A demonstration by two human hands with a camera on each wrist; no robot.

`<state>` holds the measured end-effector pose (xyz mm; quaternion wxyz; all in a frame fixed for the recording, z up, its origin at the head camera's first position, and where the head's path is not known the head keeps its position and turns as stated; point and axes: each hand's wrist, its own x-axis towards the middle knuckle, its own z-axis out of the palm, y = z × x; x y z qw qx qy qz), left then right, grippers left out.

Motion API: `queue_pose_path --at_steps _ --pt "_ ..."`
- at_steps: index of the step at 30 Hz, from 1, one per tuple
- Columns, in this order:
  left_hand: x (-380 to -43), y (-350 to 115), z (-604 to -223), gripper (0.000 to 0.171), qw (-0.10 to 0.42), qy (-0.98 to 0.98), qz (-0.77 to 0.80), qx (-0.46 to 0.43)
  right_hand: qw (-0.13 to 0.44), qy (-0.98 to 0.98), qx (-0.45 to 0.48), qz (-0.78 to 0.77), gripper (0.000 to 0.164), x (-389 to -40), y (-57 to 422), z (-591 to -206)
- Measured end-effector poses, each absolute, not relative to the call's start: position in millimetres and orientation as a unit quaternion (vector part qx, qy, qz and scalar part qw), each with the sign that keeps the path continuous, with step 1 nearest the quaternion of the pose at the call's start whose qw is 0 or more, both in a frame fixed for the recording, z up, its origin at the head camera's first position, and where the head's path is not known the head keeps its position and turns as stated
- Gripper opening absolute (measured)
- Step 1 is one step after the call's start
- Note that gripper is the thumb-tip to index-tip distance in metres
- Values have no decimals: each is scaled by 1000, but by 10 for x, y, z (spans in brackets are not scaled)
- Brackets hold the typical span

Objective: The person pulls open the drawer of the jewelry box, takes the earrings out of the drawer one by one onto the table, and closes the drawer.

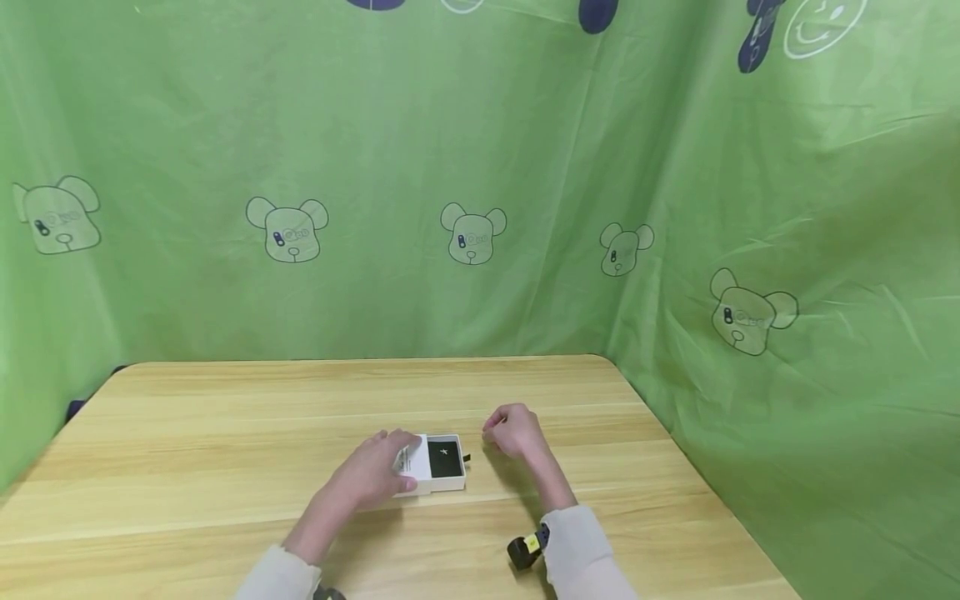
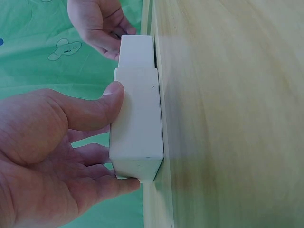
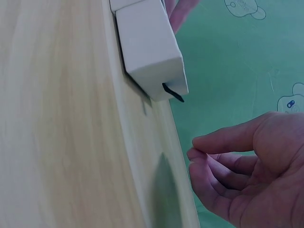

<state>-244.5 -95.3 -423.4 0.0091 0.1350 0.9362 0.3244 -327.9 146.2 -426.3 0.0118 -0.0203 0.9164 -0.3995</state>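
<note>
My left hand [image 1: 372, 472] grips a small white drawer box [image 2: 137, 111], its thumb on the near side and its other fingers around the top and far end. The box's inner tray [image 1: 448, 483] is slid partly out to the right. Inside the tray lies a black pad [image 1: 437, 468] with a tiny silvery piece [image 1: 444, 452] on it, too small to make out. A short black pull tab [image 3: 173, 92] sticks out of the tray's end. To the right of the box, apart from it, my right hand [image 1: 515, 432] has its thumb and fingertips together; nothing shows between them.
The box stands on a light wooden table [image 1: 225, 442]. Green curtains [image 1: 375, 125] printed with bear heads hang behind the table and along its right side. A black wrist camera [image 1: 522, 550] sits at my right cuff.
</note>
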Motion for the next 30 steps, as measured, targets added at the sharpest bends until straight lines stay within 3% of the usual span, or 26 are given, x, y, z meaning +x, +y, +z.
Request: queue_pose_path --at_steps 30 --pt "-2425 -956 -4219 64 10 934 331 131 28 915 5 -402 5 -3334 1638 -4348"
